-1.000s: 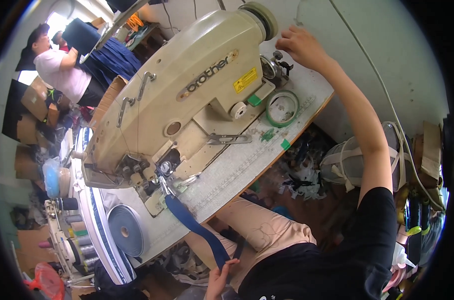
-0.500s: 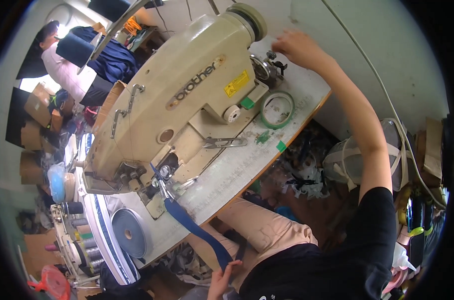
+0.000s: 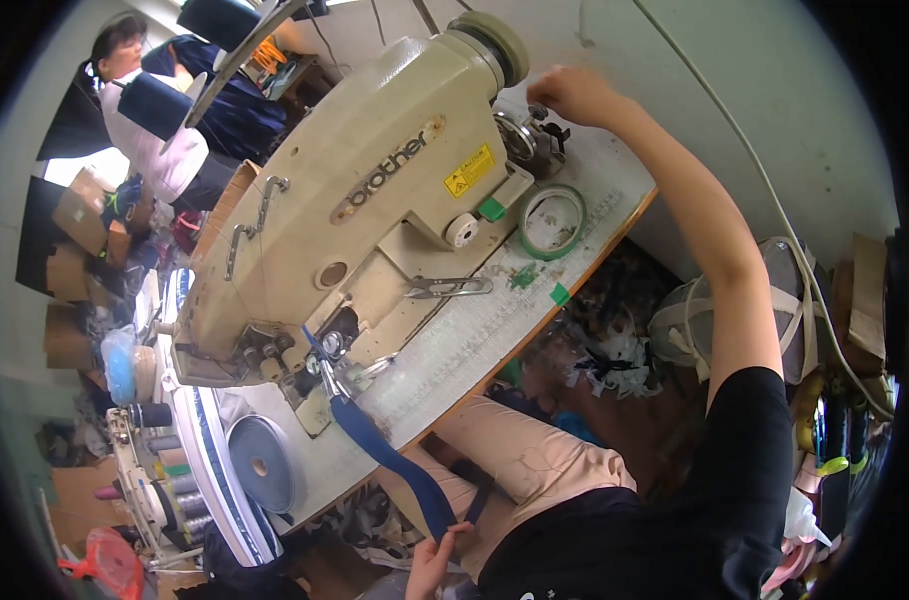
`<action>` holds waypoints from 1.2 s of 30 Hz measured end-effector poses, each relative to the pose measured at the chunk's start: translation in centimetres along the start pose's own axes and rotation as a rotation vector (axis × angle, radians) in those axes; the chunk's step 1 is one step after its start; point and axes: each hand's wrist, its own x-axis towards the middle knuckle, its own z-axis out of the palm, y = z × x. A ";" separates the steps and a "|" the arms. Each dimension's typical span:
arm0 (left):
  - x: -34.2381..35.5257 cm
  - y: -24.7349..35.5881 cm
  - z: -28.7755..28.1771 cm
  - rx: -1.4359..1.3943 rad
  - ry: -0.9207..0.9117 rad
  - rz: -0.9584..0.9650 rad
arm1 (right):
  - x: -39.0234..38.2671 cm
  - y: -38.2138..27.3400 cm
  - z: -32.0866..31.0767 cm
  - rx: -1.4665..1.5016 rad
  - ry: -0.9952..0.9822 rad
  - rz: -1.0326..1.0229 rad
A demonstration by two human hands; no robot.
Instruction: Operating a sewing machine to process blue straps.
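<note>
A long blue fabric strip (image 3: 385, 449) runs down from a metal strip guide (image 3: 325, 362) on the beige sewing machine (image 3: 375, 150) and hangs off the table edge. Near my lap, my left hand (image 3: 434, 565) pinches its lower end. My right hand (image 3: 580, 97) is beyond the far end of the machine, beside the handwheel (image 3: 495, 45). Its fingers curl just above a small bobbin winder (image 3: 535, 135); what they hold, if anything, is hidden. Thread snips (image 3: 450, 287) lie by the machine base, and a roll of green tape (image 3: 526, 238) is on the table.
A roll of grey-blue tape (image 3: 237, 445) and white striped banding (image 3: 203, 440) stand at the left table end. Dark thread cones (image 3: 153, 106) are on a stand at upper left. Another person (image 3: 150, 130) is beyond. Scraps (image 3: 615, 355) litter the floor by the stuffed grey bag (image 3: 685, 325).
My right hand has moved slightly left and down toward the bobbin winder, its fingers more curled. My left hand keeps the strip. The other person has shifted rightward with the head raised.
</note>
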 end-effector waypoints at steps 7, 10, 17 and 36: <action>-1.6 -2.5 -0.2 -0.025 0.095 0.045 | -1.1 -1.4 -1.3 -0.105 -0.064 -0.140; -0.8 -0.9 -0.2 0.006 0.069 0.026 | -0.2 -0.6 -0.4 -0.139 0.084 -0.156; -1.4 -2.8 -0.5 -0.022 0.055 0.076 | -1.1 -1.1 -0.3 0.111 -0.394 0.017; -0.8 -3.1 -0.9 0.004 0.016 0.121 | -2.1 -4.1 -3.0 0.228 -0.274 0.061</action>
